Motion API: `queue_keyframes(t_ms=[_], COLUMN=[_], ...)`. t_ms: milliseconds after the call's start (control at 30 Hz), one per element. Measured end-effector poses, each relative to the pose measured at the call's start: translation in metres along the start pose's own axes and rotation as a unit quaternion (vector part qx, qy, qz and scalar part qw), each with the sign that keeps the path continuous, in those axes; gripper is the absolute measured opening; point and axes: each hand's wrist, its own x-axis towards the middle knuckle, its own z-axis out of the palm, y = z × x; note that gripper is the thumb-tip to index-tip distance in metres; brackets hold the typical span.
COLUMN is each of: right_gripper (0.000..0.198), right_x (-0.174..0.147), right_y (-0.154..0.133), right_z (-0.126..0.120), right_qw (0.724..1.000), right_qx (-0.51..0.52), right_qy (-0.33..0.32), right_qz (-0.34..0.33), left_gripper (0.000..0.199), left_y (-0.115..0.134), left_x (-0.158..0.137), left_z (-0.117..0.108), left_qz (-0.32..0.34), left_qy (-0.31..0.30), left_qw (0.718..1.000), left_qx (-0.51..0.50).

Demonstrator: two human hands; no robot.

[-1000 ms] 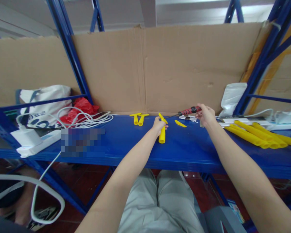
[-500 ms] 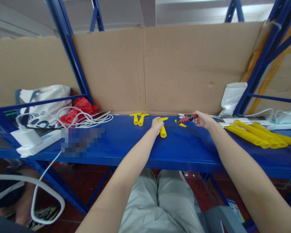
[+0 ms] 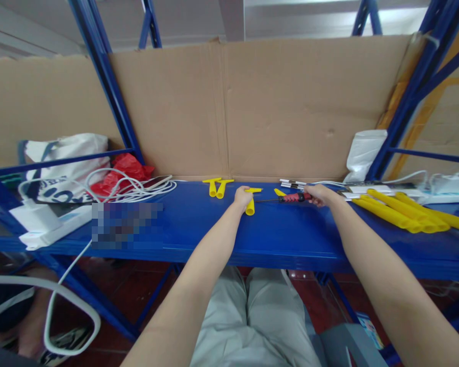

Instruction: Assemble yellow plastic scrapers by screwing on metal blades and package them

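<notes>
Head view: left hand (image 3: 242,197) curled round a yellow T-piece (image 3: 250,208) mid-shelf; right hand (image 3: 316,194) grips a screwdriver (image 3: 294,198), tip towards it — contact unclear. Looks partway: two similar T's (image 3: 221,190) set aside, this one in work — yellow tubes (image 3: 401,214) at right not joined.

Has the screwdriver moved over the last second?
Yes, down in view: the screwdriver overlapped the cardboard earlier; now it sits below the cardboard's bottom edge.
</notes>
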Motion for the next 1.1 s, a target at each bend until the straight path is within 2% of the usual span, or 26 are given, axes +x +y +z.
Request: queue_keyframes(t_ms=[100, 200, 333, 433, 600, 800, 967, 1100], right_gripper=[0.023, 0.021, 0.022, 0.023, 0.027, 0.050, 0.041, 0.040], right_x=[0.002, 0.009, 0.024, 0.036, 0.054, 0.064, 0.058, 0.052], right_y=[0.002, 0.004, 0.008, 0.009, 0.004, 0.001, -0.009, -0.015], right_z=[-0.001, -0.005, -0.009, -0.010, -0.010, -0.005, 0.002, 0.004], right_qw=[0.990, 0.967, 0.950, 0.948, 0.947, 0.902, 0.858, 0.845], right_qx=[-0.127, -0.226, -0.226, -0.202, -0.247, -0.352, -0.449, -0.479], right_qy=[0.042, 0.093, 0.164, 0.196, 0.158, 0.155, 0.127, 0.140], right_qz=[-0.034, -0.077, -0.142, -0.148, -0.132, -0.194, -0.213, -0.193], left_gripper=[0.045, 0.043, 0.042, 0.042, 0.042, 0.042, 0.039, 0.039], left_y=[-0.001, 0.000, 0.003, 0.006, 0.006, 0.005, 0.007, 0.007], left_x=[0.001, 0.001, -0.001, -0.002, 0.001, 0.005, 0.004, 0.004], left_z=[-0.001, -0.001, -0.003, -0.004, -0.004, -0.003, -0.004, -0.004], left_qz=[0.009, 0.009, 0.008, 0.005, 0.005, 0.021, 0.023, 0.025], left_qy=[-0.004, -0.006, -0.006, -0.006, 0.026, 0.068, 0.085, 0.097], left_qw=[1.000, 0.999, 0.998, 0.998, 0.995, 0.992, 0.989, 0.986], left_qx=[-0.009, -0.035, -0.057, -0.062, -0.092, -0.105, -0.122, -0.130])
